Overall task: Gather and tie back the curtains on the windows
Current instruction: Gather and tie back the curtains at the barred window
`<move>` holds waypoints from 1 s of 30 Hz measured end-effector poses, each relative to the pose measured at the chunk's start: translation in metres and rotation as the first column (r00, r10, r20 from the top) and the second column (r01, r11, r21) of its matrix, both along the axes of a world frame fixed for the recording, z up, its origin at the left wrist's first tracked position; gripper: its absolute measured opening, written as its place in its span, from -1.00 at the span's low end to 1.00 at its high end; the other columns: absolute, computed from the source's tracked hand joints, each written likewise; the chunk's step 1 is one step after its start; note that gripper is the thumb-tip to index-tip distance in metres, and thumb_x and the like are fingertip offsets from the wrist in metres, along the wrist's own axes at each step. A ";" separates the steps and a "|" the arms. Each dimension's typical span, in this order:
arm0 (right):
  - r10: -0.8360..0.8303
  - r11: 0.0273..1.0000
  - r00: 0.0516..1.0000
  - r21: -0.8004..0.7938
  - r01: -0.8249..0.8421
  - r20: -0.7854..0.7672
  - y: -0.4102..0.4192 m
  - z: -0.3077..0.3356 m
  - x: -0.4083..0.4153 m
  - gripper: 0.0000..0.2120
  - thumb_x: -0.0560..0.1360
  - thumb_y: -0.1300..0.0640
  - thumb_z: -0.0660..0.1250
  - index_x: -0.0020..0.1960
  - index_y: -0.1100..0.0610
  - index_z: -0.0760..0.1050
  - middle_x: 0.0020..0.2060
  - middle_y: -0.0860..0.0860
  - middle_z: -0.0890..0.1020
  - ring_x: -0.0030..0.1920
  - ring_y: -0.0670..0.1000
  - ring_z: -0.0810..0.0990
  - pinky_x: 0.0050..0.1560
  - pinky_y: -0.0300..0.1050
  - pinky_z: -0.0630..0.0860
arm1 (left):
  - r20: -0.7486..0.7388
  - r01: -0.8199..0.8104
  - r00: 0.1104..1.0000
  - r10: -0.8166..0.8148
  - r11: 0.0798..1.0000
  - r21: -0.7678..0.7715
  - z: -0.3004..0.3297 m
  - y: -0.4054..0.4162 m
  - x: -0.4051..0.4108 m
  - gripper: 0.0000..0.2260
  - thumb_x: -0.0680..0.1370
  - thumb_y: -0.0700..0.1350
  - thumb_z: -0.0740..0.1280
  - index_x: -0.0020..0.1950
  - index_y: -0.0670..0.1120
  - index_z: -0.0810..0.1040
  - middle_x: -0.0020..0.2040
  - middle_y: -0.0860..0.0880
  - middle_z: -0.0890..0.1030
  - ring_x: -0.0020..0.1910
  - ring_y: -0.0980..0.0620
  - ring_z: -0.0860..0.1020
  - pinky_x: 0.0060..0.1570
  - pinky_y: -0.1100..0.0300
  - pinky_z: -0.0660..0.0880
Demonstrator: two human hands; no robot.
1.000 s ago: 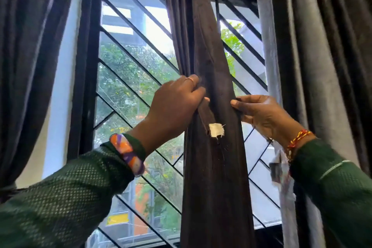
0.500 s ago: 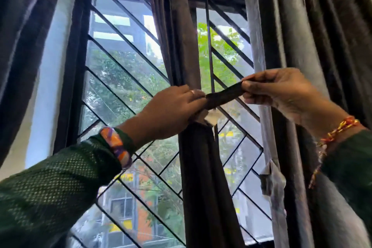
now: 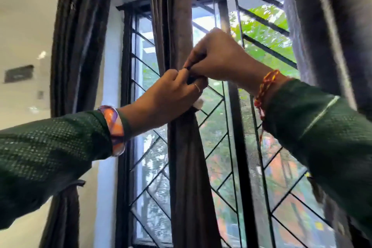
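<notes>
A dark brown curtain (image 3: pixel 187 167) hangs gathered into a narrow bundle in front of the window's middle. My left hand (image 3: pixel 173 92) grips the bundle at its waist, fingers curled round it and a dark tie-back strap (image 3: pixel 190 80). A small white tag (image 3: pixel 198 104) peeks out under this hand. My right hand (image 3: pixel 217 60) is just above and to the right, pinching the end of the same strap against the bundle. The two hands touch. Most of the strap is hidden under the fingers.
A second dark curtain (image 3: pixel 80 46) hangs at the left, cinched low by a tie. A grey curtain (image 3: pixel 330 26) hangs at the right edge. Behind is the window's black diagonal grille (image 3: pixel 237 127) with trees outside. A white wall (image 3: pixel 24 36) lies far left.
My right hand has brought the strap end from out at the right back across to the bundle, meeting my left hand. The curtain is now cinched narrower. The view has swung left.
</notes>
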State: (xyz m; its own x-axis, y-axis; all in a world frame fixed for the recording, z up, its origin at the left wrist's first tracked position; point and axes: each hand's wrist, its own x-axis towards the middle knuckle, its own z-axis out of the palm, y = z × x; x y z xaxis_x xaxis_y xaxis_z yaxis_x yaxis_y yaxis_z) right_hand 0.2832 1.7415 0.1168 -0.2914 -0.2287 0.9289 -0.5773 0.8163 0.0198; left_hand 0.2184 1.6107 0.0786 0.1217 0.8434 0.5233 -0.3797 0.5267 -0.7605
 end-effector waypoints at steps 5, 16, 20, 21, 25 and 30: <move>0.280 0.955 0.956 -0.124 -0.268 0.089 -0.001 -0.016 -0.017 -0.85 0.40 0.19 0.39 -0.04 0.12 0.65 -0.29 0.00 0.60 -0.30 -0.07 0.53 -0.38 -0.24 0.51 | 0.165 -0.228 0.964 0.208 0.967 0.113 -0.002 -0.016 0.021 -0.71 0.38 -0.20 0.09 -0.33 -0.01 0.59 -0.36 0.03 0.61 -0.28 -0.02 0.58 -0.39 0.26 0.34; 0.542 0.836 0.834 -0.169 -0.522 0.106 -0.015 -0.042 -0.056 -0.93 0.39 0.24 0.42 -0.19 0.23 0.66 -0.37 0.22 0.64 -0.35 0.08 0.60 -0.29 -0.02 0.61 | 0.574 -0.231 0.796 -0.192 0.781 0.581 0.002 -0.033 0.029 -0.89 0.44 0.07 0.30 -0.12 0.07 0.50 -0.21 0.03 0.53 0.06 -0.10 0.54 0.16 0.03 0.19; 0.550 0.823 0.835 -0.183 -0.538 0.016 -0.023 -0.029 -0.060 -0.92 0.39 0.24 0.41 -0.26 0.18 0.66 -0.38 0.18 0.66 -0.35 0.05 0.63 -0.17 0.10 0.64 | 0.471 -0.127 0.850 -0.235 0.777 0.617 -0.002 -0.031 0.026 -0.75 0.42 -0.05 0.30 0.07 -0.07 0.55 -0.10 -0.13 0.63 -0.02 -0.21 0.57 0.00 0.06 0.42; 0.567 0.807 0.824 -0.212 -0.552 0.013 -0.025 -0.026 -0.061 -0.92 0.40 0.25 0.41 -0.26 0.18 0.65 -0.36 0.19 0.66 -0.33 0.08 0.65 -0.14 0.10 0.64 | 0.431 -0.115 0.874 -0.223 0.768 0.630 -0.003 -0.030 0.026 -0.73 0.44 -0.07 0.29 0.11 -0.09 0.52 -0.05 -0.16 0.62 -0.02 -0.23 0.56 -0.11 0.07 0.44; 0.738 0.632 0.673 -0.391 -0.669 0.042 -0.034 -0.018 -0.065 -0.89 0.47 0.35 0.35 -0.10 0.41 0.59 -0.28 0.23 0.59 -0.30 0.13 0.59 -0.09 0.07 0.62 | 0.311 -0.050 0.928 -0.203 0.762 0.645 -0.006 -0.031 0.020 -0.79 0.51 -0.12 0.24 0.10 -0.17 0.44 0.04 -0.18 0.57 0.03 -0.24 0.51 -0.23 0.02 0.38; 0.864 0.468 0.483 -0.571 -0.675 0.138 -0.039 -0.014 -0.082 -0.87 0.51 0.33 0.30 -0.05 0.43 0.52 -0.35 0.14 0.53 -0.45 -0.06 0.54 -0.38 -0.28 0.56 | 0.143 0.057 0.981 -0.129 0.904 0.423 -0.001 -0.044 0.005 -0.87 0.49 -0.19 0.19 0.00 -0.20 0.39 -0.23 -0.21 0.59 -0.31 -0.19 0.53 -0.52 0.11 0.43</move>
State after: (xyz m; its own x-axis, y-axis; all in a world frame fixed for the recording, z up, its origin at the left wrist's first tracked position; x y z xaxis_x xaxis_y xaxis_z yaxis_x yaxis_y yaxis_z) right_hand 0.2008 1.7029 0.1024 -0.5049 -0.1894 0.8422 -0.8407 -0.1131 -0.5295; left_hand 0.2233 1.5668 0.0771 0.0716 0.5343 0.8422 -0.2028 0.8346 -0.5122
